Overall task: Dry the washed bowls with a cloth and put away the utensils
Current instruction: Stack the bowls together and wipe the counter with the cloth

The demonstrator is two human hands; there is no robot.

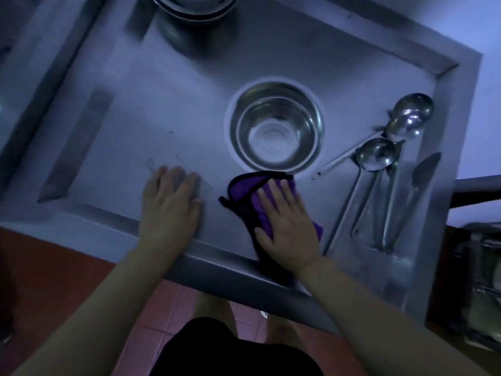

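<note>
A steel bowl [276, 128] sits upright in the middle of the metal table [162, 104], with a white plate or ring showing around it. Just in front of it lies a purple cloth with a black edge [244, 188]; my right hand [287, 221] rests flat on it, fingers straight. My left hand [170, 204] lies flat on the bare tabletop to the left, holding nothing. Several steel ladles and spoons [379, 156] lie at the right, their handles pointing toward the front edge. A stack of steel bowls [193, 6] stands at the far edge.
The table has a raised rim all round [447, 69]. A long flat utensil [423, 172] lies at the far right beside the ladles. Below the front edge are red floor tiles [54, 267]. A cluttered rack or shelf [482, 280] shows at the right edge.
</note>
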